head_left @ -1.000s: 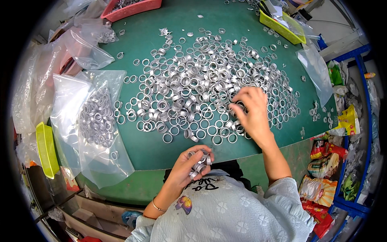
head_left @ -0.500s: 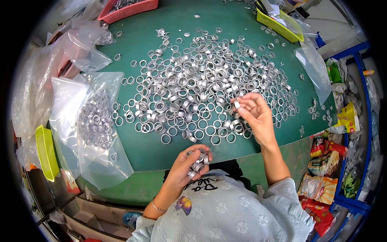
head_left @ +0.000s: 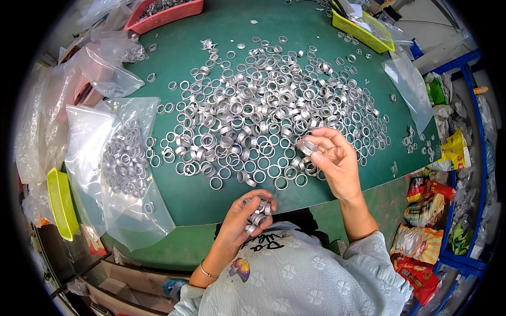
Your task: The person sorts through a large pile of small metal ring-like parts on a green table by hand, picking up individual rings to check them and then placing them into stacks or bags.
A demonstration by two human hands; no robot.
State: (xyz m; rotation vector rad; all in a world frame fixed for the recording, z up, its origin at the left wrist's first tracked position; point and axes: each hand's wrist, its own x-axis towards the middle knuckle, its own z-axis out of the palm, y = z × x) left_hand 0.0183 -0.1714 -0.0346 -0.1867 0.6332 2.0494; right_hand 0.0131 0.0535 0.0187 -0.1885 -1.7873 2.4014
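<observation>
A wide heap of silver metal rings [head_left: 253,108] lies on the green tabletop, piled in the middle and thinning to single rings at its sides. At the heap's near right edge, my right hand [head_left: 337,160] pinches one metal ring [head_left: 308,147] between thumb and fingers, held tilted above the others. My left hand [head_left: 243,216] is cupped near the table's front edge, its fingers curled round several metal rings [head_left: 259,215]. To the left, a clear plastic bag [head_left: 158,224] lies flat with many similar rings [head_left: 125,160] inside.
A red tray [head_left: 174,15] of small metal parts stands at the far left. At the far right is a yellow-green basket [head_left: 363,34]; another [head_left: 62,203] stands at the left edge. Plastic bags [head_left: 411,95] lie at both sides. Blue shelving [head_left: 474,210] holds packets on the right.
My right hand has moved slightly nearer, and the ring in its fingers has turned to show more of its round opening. My left hand keeps its handful of rings.
</observation>
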